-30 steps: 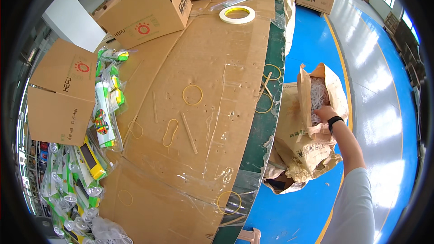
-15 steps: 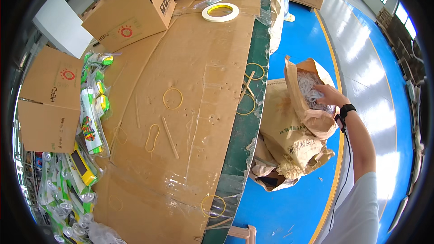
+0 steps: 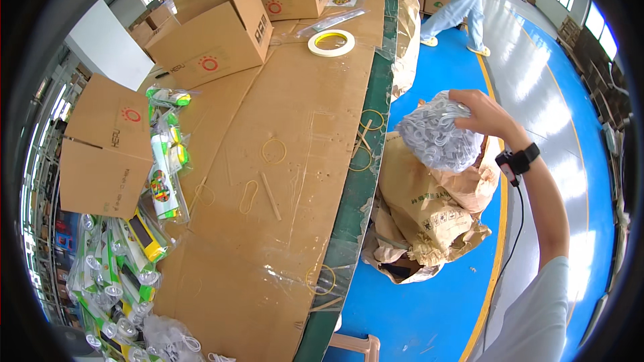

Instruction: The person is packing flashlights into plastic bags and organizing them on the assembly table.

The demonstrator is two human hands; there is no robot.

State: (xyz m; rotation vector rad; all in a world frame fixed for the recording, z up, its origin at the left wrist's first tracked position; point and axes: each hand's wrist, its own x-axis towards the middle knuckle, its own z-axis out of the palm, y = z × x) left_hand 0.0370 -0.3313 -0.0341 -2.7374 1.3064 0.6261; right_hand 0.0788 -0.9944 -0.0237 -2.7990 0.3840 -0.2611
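Observation:
My right hand (image 3: 484, 115) is closed on the upper right of a transparent bag (image 3: 439, 133) packed with small pale grey, hook-like or ring-like plastic pieces. The bag is up at the mouth of a brown paper sack (image 3: 422, 194), which it partly covers. Whether the bag still touches the sack, I cannot tell. A black strap with a small device sits on my right wrist. My left hand is out of the picture. Left of the sack, the cardboard-covered table (image 3: 268, 261) carries several yellow rubber bands (image 3: 274, 151) and thin sticks (image 3: 270, 196).
Packaged items in green, yellow and white (image 3: 111, 281) lie along the table's left side beside open cartons (image 3: 104, 181). A tape roll (image 3: 331, 43) lies at the far end. Beyond, a person (image 3: 463, 7) walks on the blue floor. A stool (image 3: 355, 344) stands below the table's edge.
My right hand, earlier inside the paper sack, has lifted the bag of grey pieces up and to the left. The view has shifted slightly. A person has come further into view at the back.

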